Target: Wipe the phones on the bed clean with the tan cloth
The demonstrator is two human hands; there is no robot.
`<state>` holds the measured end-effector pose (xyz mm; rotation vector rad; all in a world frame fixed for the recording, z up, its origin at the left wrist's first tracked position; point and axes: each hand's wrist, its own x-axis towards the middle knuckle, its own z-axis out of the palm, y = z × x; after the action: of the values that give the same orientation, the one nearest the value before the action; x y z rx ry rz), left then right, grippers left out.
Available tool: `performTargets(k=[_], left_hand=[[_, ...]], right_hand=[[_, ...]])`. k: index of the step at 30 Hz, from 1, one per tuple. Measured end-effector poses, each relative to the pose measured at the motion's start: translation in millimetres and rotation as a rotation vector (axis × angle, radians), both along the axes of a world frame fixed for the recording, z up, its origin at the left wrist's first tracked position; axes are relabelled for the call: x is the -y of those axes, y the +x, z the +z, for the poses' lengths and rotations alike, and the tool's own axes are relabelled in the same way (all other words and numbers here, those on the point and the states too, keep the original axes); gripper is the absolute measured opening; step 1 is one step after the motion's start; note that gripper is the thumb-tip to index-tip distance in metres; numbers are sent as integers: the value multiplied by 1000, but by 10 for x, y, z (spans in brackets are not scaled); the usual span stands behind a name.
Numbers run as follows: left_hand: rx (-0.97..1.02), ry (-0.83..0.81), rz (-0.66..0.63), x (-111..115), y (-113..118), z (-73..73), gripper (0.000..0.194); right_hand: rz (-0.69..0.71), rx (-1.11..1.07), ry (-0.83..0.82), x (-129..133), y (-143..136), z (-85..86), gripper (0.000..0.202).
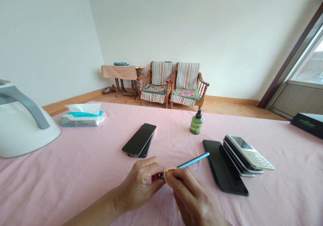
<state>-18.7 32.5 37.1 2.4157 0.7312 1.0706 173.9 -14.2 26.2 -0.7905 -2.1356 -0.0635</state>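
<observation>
Near the front middle, my left hand (142, 182) pinches the near end of a thin, blue-edged phone (194, 160), seen almost edge-on and tilted up to the right. My right hand (190, 194) is closed on a small yellowish round piece (169, 178) against that same end. To the left, two dark phones (140, 140) lie stacked and slightly fanned. On the right lies a black phone (225, 167), with a stack of several phones beside it, a white keypad phone (249, 152) on top.
A green bottle (196, 123) stands at the back of the pink cloth (101, 185). A tissue pack (82, 117) and a white appliance with a grey handle (22, 128) are on the left. A black box (308, 125) sits far right. Two chairs (161, 74) stand beyond.
</observation>
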Motion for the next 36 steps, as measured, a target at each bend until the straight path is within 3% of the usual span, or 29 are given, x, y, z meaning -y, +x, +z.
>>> performTargets(k=[13, 19, 28, 31, 33, 36], left_hand=[[-11, 19, 17, 1, 8, 15, 10], [-30, 3, -13, -13, 0, -12, 10], [-103, 30, 44, -87, -119, -3, 10], [-122, 31, 54, -102, -126, -24, 11], [-130, 32, 56, -97, -118, -25, 11], [-145, 42, 47, -82, -101, -11, 11]], right_hand=[[-63, -16, -36, -8, 12, 48, 31], [-9, 23, 12, 6, -24, 29, 32], [-431, -209, -72, -211, 509, 20, 22], [-510, -266, -83, -260, 570, 18, 20], [-478, -274, -71, -237, 484, -2, 21], [-319, -255, -64, -150, 261, -35, 29]])
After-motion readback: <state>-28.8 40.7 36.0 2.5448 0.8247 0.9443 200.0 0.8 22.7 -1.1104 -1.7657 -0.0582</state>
